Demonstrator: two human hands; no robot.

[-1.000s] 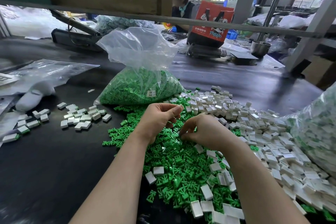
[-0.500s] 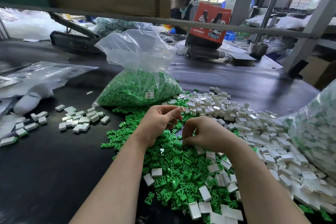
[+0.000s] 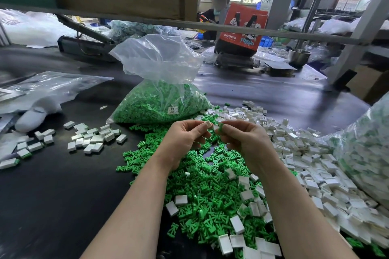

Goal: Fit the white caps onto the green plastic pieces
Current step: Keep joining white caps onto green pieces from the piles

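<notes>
Finished capped pieces point(image 3: 95, 139) lie at the bench's point(image 3: 52, 195) left. The left hand point(image 3: 185, 139) pinches a white cap point(image 3: 208, 124), the right hand point(image 3: 244, 139) a green piece point(image 3: 220, 127) (nearly touching), above loose green pieces point(image 3: 206, 191); white caps point(image 3: 315, 164) heap rightward.

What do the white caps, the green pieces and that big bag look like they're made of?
White caps: apparently moulded plastic, smooth, slightly glossy, with crisp box edges. Green pieces: probably plastic too, matte, evenly coloured. Bag: thin clear plastic film, crinkled and see-through.
</notes>
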